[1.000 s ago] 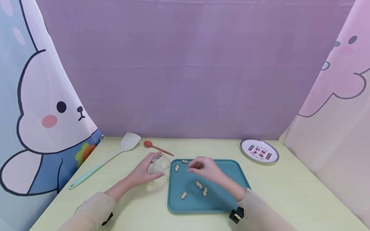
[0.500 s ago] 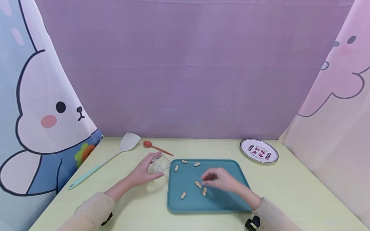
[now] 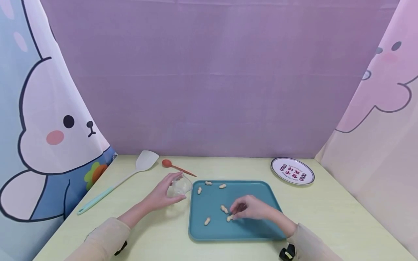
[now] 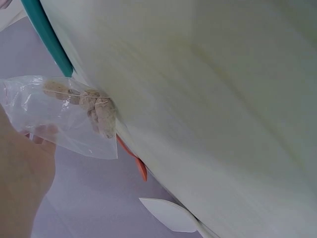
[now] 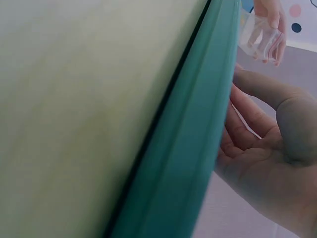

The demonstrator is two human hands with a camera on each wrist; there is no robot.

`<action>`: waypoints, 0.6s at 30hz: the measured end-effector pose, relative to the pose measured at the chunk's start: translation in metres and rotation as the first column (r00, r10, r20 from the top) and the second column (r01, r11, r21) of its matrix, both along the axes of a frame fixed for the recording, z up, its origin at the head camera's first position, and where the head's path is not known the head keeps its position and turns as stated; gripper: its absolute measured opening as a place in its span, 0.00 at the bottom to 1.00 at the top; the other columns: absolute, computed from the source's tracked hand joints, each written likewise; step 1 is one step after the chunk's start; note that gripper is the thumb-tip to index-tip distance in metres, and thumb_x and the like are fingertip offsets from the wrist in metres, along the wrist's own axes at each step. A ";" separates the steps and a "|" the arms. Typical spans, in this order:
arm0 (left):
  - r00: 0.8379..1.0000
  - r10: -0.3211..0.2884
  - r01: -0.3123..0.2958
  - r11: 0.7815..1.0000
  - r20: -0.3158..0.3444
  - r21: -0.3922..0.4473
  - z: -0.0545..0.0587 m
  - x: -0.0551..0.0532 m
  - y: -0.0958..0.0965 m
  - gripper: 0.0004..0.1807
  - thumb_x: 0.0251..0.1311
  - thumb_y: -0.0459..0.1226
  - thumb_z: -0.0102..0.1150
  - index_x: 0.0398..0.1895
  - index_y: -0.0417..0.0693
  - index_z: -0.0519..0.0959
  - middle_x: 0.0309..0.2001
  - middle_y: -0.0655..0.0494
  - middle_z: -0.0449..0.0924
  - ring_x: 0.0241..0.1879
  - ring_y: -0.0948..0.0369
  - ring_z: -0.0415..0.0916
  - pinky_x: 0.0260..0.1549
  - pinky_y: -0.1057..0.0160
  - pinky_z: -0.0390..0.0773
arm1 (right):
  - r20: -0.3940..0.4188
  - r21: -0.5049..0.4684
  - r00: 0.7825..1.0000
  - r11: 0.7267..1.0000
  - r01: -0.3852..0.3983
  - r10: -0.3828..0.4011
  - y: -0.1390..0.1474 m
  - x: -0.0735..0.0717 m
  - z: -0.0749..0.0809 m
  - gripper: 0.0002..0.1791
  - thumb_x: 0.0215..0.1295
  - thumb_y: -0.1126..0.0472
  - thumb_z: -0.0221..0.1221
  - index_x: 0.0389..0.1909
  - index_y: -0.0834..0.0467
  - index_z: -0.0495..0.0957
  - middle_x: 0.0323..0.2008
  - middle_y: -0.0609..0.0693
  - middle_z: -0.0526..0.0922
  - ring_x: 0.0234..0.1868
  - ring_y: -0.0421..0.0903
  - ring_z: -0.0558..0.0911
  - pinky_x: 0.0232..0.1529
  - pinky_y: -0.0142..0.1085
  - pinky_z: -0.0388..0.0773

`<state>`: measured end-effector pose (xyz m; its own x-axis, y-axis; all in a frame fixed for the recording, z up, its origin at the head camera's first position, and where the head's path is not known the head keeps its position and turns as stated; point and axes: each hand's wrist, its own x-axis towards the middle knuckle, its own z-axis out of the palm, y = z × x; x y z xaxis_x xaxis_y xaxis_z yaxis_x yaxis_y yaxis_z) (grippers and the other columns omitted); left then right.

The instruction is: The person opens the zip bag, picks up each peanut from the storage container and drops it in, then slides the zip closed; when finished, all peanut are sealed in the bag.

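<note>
— If the right hand point(image 3: 251, 207) pinches badly here, what gives?

— The peanut point(image 3: 229, 218) could roll away. It lies on the tray point(image 3: 258, 232), towards half past seven from the middle, with the thumb meeting its end. The fingers are half curled, a gap between thumb and forefinger. Whether they grip it I can't tell; in the right wrist view the rim hides the tips.

— Anything in the way?

— A second peanut point(image 3: 224, 209), close by at eleven o'clock from the first. A loose pinch could nudge that one too.

— And the left hand point(image 3: 163, 194)?

— It holds the bag point(image 3: 182, 185), thumb and fingers wide apart around it, just outside the tray at ten o'clock. Some nuts point(image 4: 104, 116) sit in its bottom end. The plastic looks flimsy: should that grip slacken, I'd expect the mouth to fold in, and a nut let go there could miss.

— What else is about?

— Three more peanuts point(image 3: 208, 183) between ten and eleven on the tray, and a single one point(image 3: 207, 221) at eight. Beyond the bag lies the spoon point(image 3: 177, 168), near enough to get knocked if the left hand strays. The spatula point(image 3: 124, 179) is farther out between nine and ten; the plate point(image 3: 292, 170), at two, is well apart from both hands.
</note>
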<state>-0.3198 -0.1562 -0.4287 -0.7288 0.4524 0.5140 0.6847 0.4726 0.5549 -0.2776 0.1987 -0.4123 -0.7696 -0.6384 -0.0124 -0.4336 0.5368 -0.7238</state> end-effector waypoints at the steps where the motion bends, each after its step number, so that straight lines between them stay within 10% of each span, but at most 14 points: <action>1: 1.000 0.001 -0.001 1.000 0.000 0.000 0.000 0.000 0.000 0.43 0.48 0.46 0.70 0.67 0.44 0.61 0.57 0.47 0.71 0.58 0.54 0.70 0.53 0.52 0.76 | 0.009 0.005 1.000 1.000 0.001 -0.001 0.000 0.000 0.000 0.09 0.56 0.60 0.65 0.37 0.59 0.82 0.32 0.50 0.84 0.34 0.37 0.80 0.37 0.27 0.78; 18: 1.000 0.001 -0.001 1.000 -0.006 0.003 0.000 0.002 0.000 0.43 0.48 0.45 0.70 0.67 0.43 0.61 0.57 0.50 0.71 0.58 0.54 0.70 0.53 0.52 0.76 | 0.006 0.078 1.000 0.997 -0.012 0.012 -0.002 0.000 -0.002 0.07 0.55 0.57 0.66 0.32 0.57 0.81 0.28 0.45 0.80 0.27 0.34 0.76 0.29 0.26 0.74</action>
